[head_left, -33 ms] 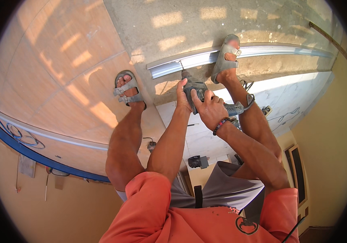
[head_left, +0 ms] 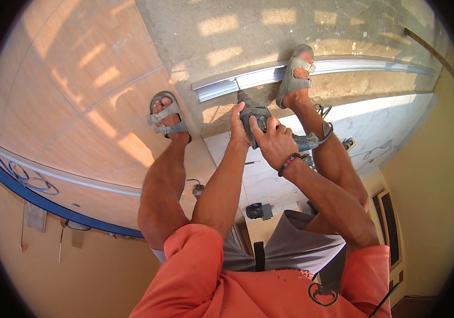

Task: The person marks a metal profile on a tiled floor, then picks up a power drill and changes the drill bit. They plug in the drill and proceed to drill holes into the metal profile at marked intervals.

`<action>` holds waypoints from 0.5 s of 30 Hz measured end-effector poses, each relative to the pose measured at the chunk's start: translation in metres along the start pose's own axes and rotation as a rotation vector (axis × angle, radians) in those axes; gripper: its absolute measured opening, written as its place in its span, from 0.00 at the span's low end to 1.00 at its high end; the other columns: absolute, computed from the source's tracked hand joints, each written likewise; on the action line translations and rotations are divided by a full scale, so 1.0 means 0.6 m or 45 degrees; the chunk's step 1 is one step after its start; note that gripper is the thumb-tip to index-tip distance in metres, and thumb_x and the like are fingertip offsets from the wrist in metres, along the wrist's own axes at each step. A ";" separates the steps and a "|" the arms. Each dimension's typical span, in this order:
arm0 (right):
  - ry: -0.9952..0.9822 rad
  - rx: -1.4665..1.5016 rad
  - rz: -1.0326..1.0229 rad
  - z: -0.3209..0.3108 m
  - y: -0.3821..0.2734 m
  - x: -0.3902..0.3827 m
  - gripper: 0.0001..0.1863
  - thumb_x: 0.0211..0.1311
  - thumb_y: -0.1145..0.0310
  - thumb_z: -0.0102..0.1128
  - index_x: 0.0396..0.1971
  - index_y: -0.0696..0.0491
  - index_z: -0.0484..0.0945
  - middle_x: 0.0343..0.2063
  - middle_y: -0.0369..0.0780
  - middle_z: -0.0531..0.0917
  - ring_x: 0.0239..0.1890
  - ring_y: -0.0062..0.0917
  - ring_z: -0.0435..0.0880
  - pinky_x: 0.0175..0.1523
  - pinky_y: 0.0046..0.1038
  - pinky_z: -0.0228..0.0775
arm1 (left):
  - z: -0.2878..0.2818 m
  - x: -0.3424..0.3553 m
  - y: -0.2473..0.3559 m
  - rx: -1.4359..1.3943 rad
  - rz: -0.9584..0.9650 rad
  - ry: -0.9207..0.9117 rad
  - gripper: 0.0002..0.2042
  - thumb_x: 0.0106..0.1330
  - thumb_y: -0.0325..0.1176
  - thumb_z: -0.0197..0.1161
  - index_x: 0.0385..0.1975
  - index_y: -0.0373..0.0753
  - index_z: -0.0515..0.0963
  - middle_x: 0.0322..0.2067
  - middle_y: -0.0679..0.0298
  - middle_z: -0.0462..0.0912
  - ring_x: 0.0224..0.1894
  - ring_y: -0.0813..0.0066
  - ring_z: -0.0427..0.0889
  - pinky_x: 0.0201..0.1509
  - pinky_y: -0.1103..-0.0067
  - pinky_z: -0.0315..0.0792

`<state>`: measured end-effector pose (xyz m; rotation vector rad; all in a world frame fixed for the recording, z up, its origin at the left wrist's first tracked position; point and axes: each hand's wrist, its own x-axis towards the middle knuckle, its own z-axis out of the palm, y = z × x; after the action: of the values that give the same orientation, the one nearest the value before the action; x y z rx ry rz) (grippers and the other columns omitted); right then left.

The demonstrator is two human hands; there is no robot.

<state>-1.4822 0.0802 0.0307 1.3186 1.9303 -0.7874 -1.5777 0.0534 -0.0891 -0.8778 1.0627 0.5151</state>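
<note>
Both my hands are on a dark, dusty power drill (head_left: 256,112). My left hand (head_left: 240,130) supports its body from the left, thumb up near the chuck. Closed around the back of the drill is my right hand (head_left: 275,142), with a beaded bracelet on the wrist. The thin drill bit (head_left: 238,85) points away from me and its tip meets a long silvery metal channel (head_left: 261,78) on the concrete floor. My right sandal (head_left: 293,82) rests across that channel. The drill's grip is partly hidden by my hand.
My left sandal (head_left: 167,117) stands on the orange-toned board (head_left: 89,79). White marble-look tiles (head_left: 375,127) lie under my right leg, with a cable (head_left: 370,152) and a dark block-shaped object (head_left: 258,211). At left are a blue strip (head_left: 52,205), a metal rail (head_left: 78,180) and coiled wire (head_left: 31,180).
</note>
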 end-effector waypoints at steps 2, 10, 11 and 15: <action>-0.004 -0.021 0.003 -0.002 -0.005 0.001 0.32 0.55 0.71 0.55 0.63 0.48 0.63 0.36 0.52 0.71 0.25 0.39 0.79 0.28 0.37 0.73 | -0.009 0.002 0.004 0.042 0.005 -0.015 0.23 0.54 0.53 0.59 0.40 0.38 0.75 0.36 0.55 0.82 0.36 0.58 0.82 0.43 0.66 0.78; -0.011 0.015 -0.015 0.002 -0.006 0.002 0.28 0.58 0.70 0.53 0.62 0.48 0.64 0.38 0.57 0.71 0.25 0.43 0.80 0.29 0.46 0.75 | -0.012 0.003 0.003 0.085 0.001 -0.018 0.25 0.55 0.55 0.57 0.39 0.38 0.75 0.35 0.55 0.82 0.36 0.59 0.82 0.45 0.67 0.77; -0.016 0.008 -0.016 -0.002 -0.006 0.003 0.28 0.58 0.69 0.53 0.62 0.48 0.64 0.38 0.57 0.71 0.25 0.43 0.80 0.29 0.46 0.75 | -0.010 0.002 0.004 0.097 0.002 -0.013 0.25 0.55 0.56 0.57 0.39 0.38 0.75 0.35 0.55 0.82 0.36 0.59 0.82 0.45 0.67 0.77; -0.025 0.013 -0.016 -0.006 -0.004 0.004 0.28 0.58 0.69 0.54 0.62 0.48 0.64 0.39 0.57 0.72 0.26 0.44 0.81 0.31 0.46 0.75 | -0.001 -0.002 -0.001 0.016 0.010 0.008 0.24 0.53 0.55 0.59 0.37 0.38 0.76 0.31 0.57 0.81 0.31 0.60 0.81 0.38 0.68 0.78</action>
<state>-1.4856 0.0834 0.0314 1.3019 1.9230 -0.8147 -1.5783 0.0525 -0.0881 -0.8649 1.0747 0.5124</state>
